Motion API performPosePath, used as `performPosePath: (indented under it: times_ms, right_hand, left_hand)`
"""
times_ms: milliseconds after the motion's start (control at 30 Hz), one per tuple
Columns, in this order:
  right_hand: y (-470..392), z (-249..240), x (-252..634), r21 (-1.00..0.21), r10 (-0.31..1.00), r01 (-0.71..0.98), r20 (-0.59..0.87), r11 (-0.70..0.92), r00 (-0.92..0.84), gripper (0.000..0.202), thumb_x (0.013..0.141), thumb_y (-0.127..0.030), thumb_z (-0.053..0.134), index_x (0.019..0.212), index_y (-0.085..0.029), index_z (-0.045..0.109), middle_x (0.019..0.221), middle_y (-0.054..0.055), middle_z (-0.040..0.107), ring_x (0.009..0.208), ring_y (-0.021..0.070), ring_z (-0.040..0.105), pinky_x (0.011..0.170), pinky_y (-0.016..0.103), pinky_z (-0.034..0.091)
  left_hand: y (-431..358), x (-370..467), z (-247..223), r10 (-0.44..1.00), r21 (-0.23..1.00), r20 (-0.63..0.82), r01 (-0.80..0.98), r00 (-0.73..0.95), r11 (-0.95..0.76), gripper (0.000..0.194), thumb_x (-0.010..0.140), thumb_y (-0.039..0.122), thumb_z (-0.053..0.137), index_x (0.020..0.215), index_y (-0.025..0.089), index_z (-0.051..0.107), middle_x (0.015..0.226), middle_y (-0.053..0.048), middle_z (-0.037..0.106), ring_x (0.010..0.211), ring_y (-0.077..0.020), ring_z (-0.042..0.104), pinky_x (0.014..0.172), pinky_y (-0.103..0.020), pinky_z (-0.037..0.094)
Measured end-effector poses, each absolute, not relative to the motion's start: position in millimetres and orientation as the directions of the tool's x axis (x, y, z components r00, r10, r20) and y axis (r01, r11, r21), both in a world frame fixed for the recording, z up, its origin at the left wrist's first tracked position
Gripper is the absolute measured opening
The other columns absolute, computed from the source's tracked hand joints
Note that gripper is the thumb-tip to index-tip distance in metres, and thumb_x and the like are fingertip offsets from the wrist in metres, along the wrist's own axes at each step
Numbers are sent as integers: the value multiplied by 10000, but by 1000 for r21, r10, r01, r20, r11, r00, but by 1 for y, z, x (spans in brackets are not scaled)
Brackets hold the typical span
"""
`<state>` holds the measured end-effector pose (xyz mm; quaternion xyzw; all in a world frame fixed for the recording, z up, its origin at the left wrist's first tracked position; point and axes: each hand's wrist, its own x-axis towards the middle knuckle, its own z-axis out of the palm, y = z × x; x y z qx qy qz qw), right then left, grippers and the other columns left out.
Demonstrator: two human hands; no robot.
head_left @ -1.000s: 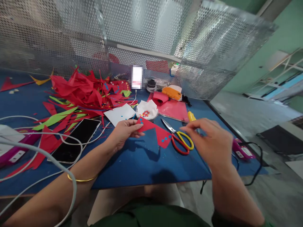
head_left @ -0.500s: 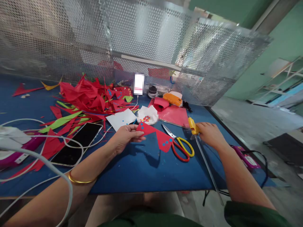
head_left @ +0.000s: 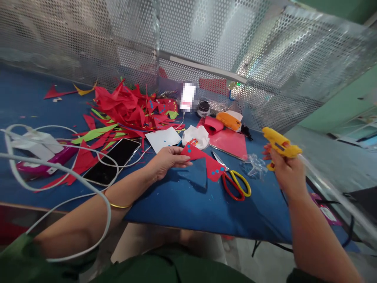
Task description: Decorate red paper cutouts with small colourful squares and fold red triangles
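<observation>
Near the middle of the blue table (head_left: 182, 208), seen from the head camera, the left hand (head_left: 166, 160) pinches one corner of a red paper cutout (head_left: 206, 162) between thumb and fingers, and the piece lies flat toward the scissors (head_left: 234, 181). Small blue dots already sit on the red paper at both ends, so the decorating looks partly done. Over the table's right edge the right hand (head_left: 284, 171) is raised clear of the surface, its fingers wrapped around the grip of a yellow glue gun (head_left: 279, 143) with a clear stick trailing behind; its nozzle points away from the paper, so no glue is being laid. A white cup of coloured dots (head_left: 194, 138) sits just behind the cutout. Red and green scraps (head_left: 123, 108) are heaped toward the far left, beside a phone (head_left: 113, 161).
</observation>
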<state>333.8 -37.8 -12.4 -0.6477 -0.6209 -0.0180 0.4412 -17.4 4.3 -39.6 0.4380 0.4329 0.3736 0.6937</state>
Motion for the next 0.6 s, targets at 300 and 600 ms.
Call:
performPosePath:
  times_ms: [300,600]
  right_hand:
    - [-74,-23,200,-852,928,374,365,366,-77,243,935,-402,556,1003,-204,679,950,74,750,805,214,722,661,328,579]
    - [-81,-43,187,-446,834,756,502,478,-231,197,961,-372,544,1013,-202,628,864,44,721,748,179,692,620,266,511]
  left_hand:
    - [4,-18,-38,916,924,-274,-184,293,335,68,757,154,771,813,147,733,748,-34,753,656,-141,730,603,-211,541]
    - [2,-18,-32,914,897,-308,-239,264,371,35,793,116,731,766,138,726,720,-34,754,637,-120,722,592,-185,523]
